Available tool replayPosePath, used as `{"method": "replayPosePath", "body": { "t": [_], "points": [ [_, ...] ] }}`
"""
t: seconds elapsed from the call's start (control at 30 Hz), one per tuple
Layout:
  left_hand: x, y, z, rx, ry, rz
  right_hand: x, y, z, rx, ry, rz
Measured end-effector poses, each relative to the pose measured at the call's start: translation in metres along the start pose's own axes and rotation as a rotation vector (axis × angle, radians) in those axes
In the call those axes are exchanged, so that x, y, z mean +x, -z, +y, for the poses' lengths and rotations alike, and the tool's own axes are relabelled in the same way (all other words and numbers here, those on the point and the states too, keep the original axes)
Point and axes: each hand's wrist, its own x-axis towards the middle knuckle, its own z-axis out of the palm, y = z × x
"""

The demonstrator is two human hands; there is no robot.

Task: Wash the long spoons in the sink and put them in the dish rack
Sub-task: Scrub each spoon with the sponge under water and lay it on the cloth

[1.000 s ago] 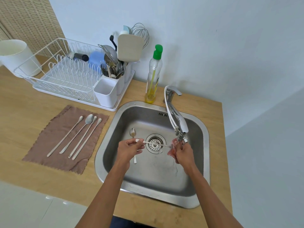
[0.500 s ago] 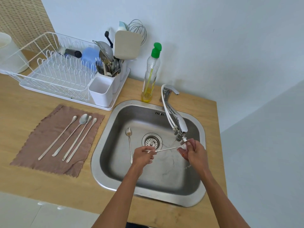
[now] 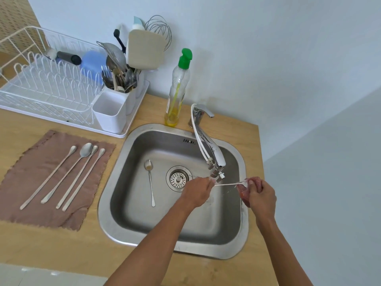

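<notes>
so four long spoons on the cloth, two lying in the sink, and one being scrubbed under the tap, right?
Not quite. The head view shows only one spoon lying in the sink, not two. Four spoons on the cloth and one spoon held under the tap between the left hand and right hand are correct.

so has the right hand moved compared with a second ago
Yes. The right hand with the red scrubber has shifted rightward, away from the drain, now past the faucet tip near the sink's right wall.

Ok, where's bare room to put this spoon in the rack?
The front white cup looks empty. The cup behind it is crammed with cutlery. The dish rack tines show bare, apart from a blue bowl at the back.
</notes>
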Motion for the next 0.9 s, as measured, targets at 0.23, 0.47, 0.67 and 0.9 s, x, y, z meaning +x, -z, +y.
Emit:
{"method": "replayPosePath", "body": {
  "t": [0.23, 0.47, 0.67, 0.9],
  "points": [
    [-0.028, 0.022, -0.041, -0.301, 0.054, -0.099, -0.014, -0.038, -0.004, 0.25, -0.179, -0.242],
    [-0.058, 0.037, -0.072, -0.282, 0.22, -0.053, -0.024, -0.085, -0.012, 0.309, -0.198, -0.335],
    [-0.07, 0.051, -0.078, -0.111, 0.253, -0.029, -0.03, -0.086, -0.024, 0.169, -0.044, -0.515],
    [-0.075, 0.056, -0.07, -0.11, 0.226, -0.023, -0.027, -0.088, -0.016, 0.023, 0.047, -0.472]
  ]
}}
